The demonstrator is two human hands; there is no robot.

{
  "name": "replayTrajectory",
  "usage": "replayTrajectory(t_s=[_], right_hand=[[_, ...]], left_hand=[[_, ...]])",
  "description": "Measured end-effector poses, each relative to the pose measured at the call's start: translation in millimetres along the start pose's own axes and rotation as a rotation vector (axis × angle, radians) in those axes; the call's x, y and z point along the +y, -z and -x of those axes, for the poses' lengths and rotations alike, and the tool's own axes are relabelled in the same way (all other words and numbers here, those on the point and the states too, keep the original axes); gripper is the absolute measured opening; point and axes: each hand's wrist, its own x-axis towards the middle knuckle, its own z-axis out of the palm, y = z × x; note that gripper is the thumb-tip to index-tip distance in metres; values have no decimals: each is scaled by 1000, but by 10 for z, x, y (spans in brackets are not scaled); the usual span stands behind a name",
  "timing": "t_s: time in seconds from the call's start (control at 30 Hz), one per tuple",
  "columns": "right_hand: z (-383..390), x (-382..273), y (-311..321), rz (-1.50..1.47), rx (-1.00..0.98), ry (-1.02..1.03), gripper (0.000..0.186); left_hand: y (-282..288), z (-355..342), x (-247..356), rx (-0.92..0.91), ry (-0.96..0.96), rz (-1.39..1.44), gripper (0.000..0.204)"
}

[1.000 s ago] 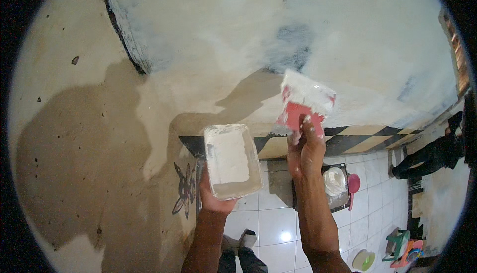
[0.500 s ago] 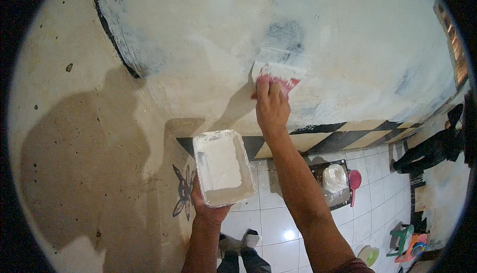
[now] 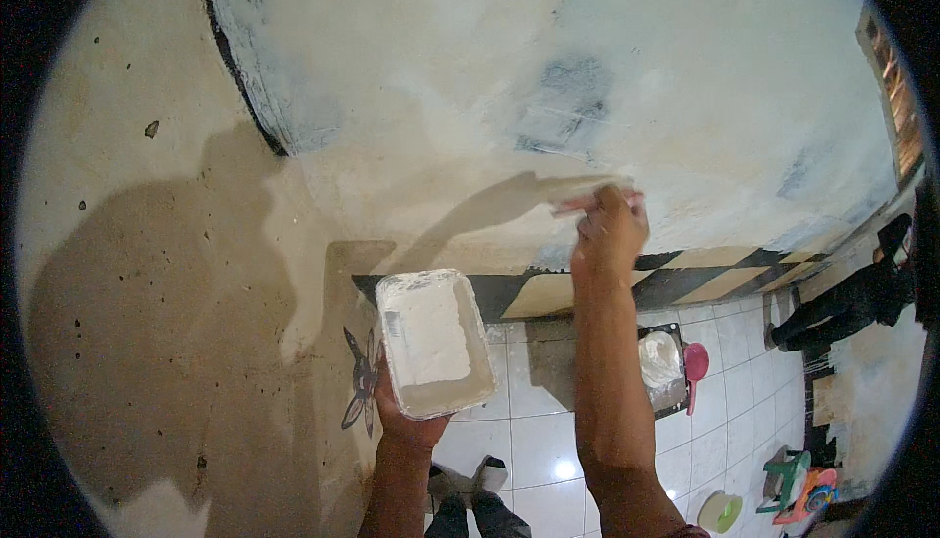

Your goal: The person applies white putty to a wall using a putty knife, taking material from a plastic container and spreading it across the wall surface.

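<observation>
The left hand (image 3: pixel 409 424) is half-curled and grips the near end of the tub (image 3: pixel 441 397) from beneath; this support apparently keeps the uncovered top accessible and the white paste (image 3: pixel 439 327) contained. The right hand (image 3: pixel 613 229) is clenched around the red scraper (image 3: pixel 571 207), above and right of the tub. The scraper is blurred and nearly edge-on; contact with the wall (image 3: pixel 431 78) cannot be determined. Right of the tub, a tray (image 3: pixel 671 401) supports a white bundle (image 3: pixel 659 359), apparently keeping it off the floor (image 3: pixel 548 445).

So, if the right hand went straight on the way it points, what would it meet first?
Likely the pale wall ahead; the scraper in the right hand might touch first, though any gap is hard to judge.
</observation>
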Motion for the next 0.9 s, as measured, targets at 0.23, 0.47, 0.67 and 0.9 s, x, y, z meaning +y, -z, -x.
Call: replayTrajectory(t_s=[0.23,0.47,0.67,0.9], right_hand=[[477,101,-1111,462,-53,645,14],[15,-97,-626,961,-73,1236,15],[-93,858,215,1437,-708,1332,25],[-169,331,-49,1251,-500,1447,17]], left_hand=[[-103,67,117,38,104,309,91],[53,8,-50,58,152,431,56],[34,13,50,107,189,444,54],[220,56,-53,74,197,404,54]])
